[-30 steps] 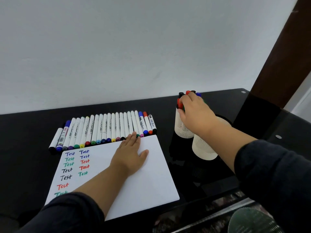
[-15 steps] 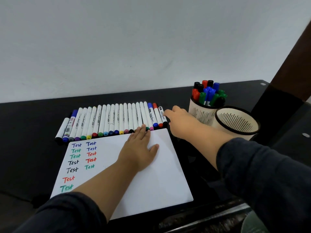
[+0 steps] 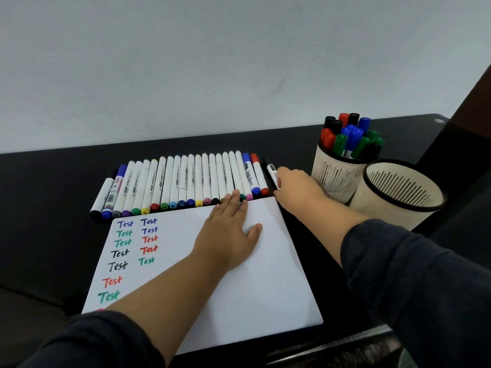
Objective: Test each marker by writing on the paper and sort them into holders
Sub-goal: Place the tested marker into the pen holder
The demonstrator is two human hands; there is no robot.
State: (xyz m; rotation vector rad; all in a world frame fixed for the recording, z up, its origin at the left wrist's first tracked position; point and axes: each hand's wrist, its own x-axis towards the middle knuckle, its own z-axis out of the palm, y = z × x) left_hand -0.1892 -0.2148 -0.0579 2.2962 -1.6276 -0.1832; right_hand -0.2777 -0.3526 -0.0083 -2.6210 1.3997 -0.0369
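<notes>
At the row's end, right hand (image 3: 297, 192) grips black-capped marker (image 3: 271, 171); left hand (image 3: 228, 232) rests flat on paper (image 3: 265, 288).

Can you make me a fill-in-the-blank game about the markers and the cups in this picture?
1. The left hand lies flat on the ____.
2. The right hand takes hold of the marker with the ____ cap.
3. The holder farther from the camera is full of markers; the nearer holder looks ____.
4. Every word written on the sheet is "____".

Missing words: paper; black; empty; Test
</notes>
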